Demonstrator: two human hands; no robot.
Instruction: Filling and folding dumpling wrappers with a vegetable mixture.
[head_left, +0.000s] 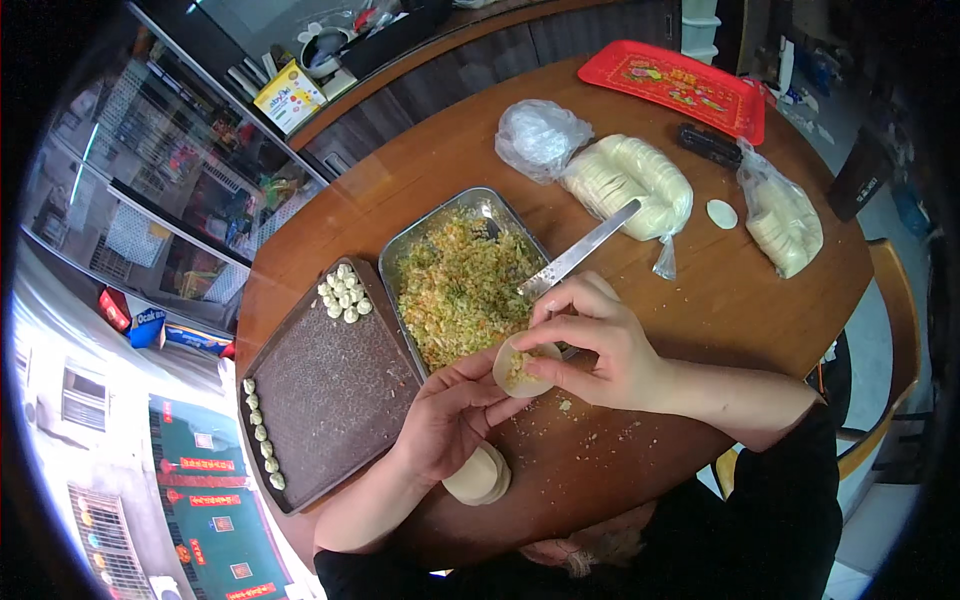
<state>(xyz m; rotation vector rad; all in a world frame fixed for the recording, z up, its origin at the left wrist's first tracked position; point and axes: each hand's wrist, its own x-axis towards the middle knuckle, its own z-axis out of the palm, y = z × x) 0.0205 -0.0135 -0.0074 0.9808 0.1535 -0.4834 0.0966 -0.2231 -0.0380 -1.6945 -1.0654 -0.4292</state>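
Note:
A round dough wrapper (529, 382) with chopped filling on it lies on the fingers of my left hand (454, 416), which pinches its near side. Thumb and fingers of my right hand (600, 349) touch the wrapper's right and far edge; a metal spreader (581, 247) extends from behind that hand over the filling tray, its grip hidden. Chopped vegetable filling (461, 289) fills much of the metal tray (388, 277) beyond my hands. A stack of wrappers (478, 476) sits on the table, just below my left hand. Small dumplings (345, 292) stand on the dark baking tray (330, 397) at the left.
Bagged stacks of wrappers (626, 184), a crumpled plastic bag (541, 139) and a smaller bag of wrappers (784, 217) lie on the round wooden table (697, 315). Near them are a white oval piece (721, 214), a black-handled object (709, 145) and a red tray (675, 90). Crumbs dot the near tabletop.

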